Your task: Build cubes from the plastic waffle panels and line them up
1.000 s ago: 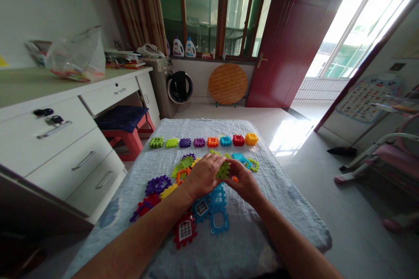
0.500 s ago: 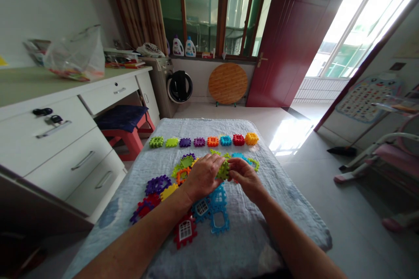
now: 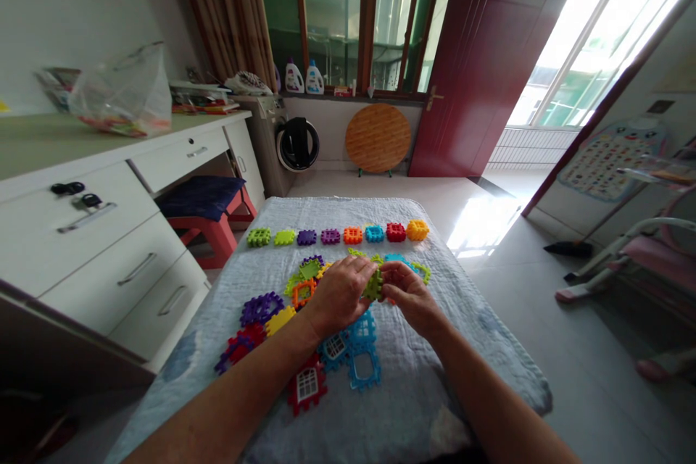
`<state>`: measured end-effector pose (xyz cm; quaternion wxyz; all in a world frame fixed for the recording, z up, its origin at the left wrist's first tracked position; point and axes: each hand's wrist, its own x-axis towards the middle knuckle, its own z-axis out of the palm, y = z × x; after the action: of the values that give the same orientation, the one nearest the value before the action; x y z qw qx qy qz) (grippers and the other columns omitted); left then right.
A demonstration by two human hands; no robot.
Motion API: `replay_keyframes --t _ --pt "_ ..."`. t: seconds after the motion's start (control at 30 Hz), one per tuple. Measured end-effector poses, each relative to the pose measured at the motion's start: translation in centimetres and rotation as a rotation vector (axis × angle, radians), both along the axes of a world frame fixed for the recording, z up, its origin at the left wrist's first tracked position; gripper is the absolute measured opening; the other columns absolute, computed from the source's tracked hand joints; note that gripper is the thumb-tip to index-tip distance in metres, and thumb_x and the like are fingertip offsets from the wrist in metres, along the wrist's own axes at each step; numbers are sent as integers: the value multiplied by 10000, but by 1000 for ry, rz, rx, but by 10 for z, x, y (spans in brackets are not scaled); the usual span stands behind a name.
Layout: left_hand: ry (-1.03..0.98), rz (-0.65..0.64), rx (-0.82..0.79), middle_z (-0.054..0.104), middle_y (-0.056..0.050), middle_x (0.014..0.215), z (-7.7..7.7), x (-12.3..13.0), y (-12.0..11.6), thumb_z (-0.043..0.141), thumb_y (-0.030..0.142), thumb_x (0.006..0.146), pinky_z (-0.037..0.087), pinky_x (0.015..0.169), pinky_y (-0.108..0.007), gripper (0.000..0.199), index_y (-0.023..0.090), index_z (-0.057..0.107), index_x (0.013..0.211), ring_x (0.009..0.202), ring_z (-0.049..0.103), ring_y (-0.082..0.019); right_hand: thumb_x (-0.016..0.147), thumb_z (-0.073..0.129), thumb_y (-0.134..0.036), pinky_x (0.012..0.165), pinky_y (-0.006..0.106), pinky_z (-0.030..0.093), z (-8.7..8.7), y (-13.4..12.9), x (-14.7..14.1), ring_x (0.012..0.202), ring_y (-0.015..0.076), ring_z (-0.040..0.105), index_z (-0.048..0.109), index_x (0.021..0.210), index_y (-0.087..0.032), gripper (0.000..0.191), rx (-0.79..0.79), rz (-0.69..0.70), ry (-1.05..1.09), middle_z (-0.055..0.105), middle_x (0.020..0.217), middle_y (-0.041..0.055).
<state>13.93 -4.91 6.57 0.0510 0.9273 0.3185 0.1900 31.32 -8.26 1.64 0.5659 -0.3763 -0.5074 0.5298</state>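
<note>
Lime-green, toothed, flat-faced plastic piece (image 3: 373,285): held up between two bare hands, above the middle of a counter (image 3: 391,409) covered in pale blue cloth. From where I stand, cannot tell whether it is one panel or several joined.

Grip: left hand (image 3: 342,291) has its fingers laid close together and clamped over the piece's left side; right hand (image 3: 409,297) pinches the right edge, thumb and forefinger drawn in.

Handling (judged): light, fairly stiff, with little flex across the face; smooth plastic, perhaps slightly slippery, though the teeth should give purchase. Not very fragile; forced teeth might bend. Best held by opposite edges, fingertips against the notches.

Surroundings: row of eight small toothed plastic blocks in mixed colours (image 3: 353,235) beyond the hands; red toothed panel with white lattice window (image 3: 307,384) and blue toothed plastic panels (image 3: 363,332) nearer the person.

Change against one second ago: right thumb has come up and closed the gap to the forefinger, where an orange patch showed; only a reddish sliver shows there now. Piece sits slightly further right. Row unchanged.
</note>
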Motion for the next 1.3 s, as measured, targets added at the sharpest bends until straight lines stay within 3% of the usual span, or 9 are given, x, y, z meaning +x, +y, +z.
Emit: replay_keyframes --t 0.1,0.2,0.3,0.43,0.57,0.87,1.13,1.3 --pt "-5 0 30 607 -95 1141 4 -8 5 594 272 786 438 951 -414 377 186 537 1149 1070 537 -256 763 690 -327 632 273 492 -1 -1 3 708 133 589 538 1051 -226 341 -5 -15 -25 619 849 10" --pt "-13 69 90 597 -99 1178 11 -34 23 624 258 742 430 967 -411 467 176 527 1191 1085 533 -257 779 675 -337 642 282 496 -2 -1 9 735 139 593 532 1097 -237 364 -3 -64 -55 618 907 23" --pt "10 196 99 587 -97 1208 16 -78 57 634 238 714 408 1008 -394 518 182 528 1218 1122 529 -256 784 672 -376 650 287 501 -3 -1 15 794 158 595 537 1111 -236 380 -4 -112 -79 608 952 43" --pt "118 452 -20 599 -95 1181 17 -144 115 637 211 662 431 976 -340 554 171 535 1205 1083 571 -247 780 681 -406 631 278 492 -4 0 17 789 160 587 544 1114 -229 402 -34 -122 -112 611 966 54" --pt "298 610 -143 615 -92 1160 12 -184 164 643 229 650 442 921 -273 550 137 541 1183 1068 586 -229 760 699 -421 600 272 474 -4 0 15 764 160 581 560 1087 -235 401 -72 -136 -122 617 958 52" --pt "428 630 -269 681 -39 954 0 -193 214 693 170 483 476 716 -251 543 191 634 1023 876 635 -225 768 689 -400 592 265 472 -3 0 19 717 145 565 592 1037 -226 334 -106 -116 -171 623 927 40" --pt "473 657 -350 685 -29 942 -9 -191 220 728 195 442 466 651 -234 561 205 637 995 821 638 -213 769 684 -403 589 266 458 -2 -1 18 669 133 541 617 995 -202 310 -124 -80 -203 607 808 23" --pt "433 653 -344 649 -78 1074 -14 -194 220 741 198 418 480 684 -262 654 193 627 1062 876 633 -244 769 683 -407 593 266 451 0 -1 18 673 134 532 612 992 -203 310 -134 -77 -210 597 792 19"
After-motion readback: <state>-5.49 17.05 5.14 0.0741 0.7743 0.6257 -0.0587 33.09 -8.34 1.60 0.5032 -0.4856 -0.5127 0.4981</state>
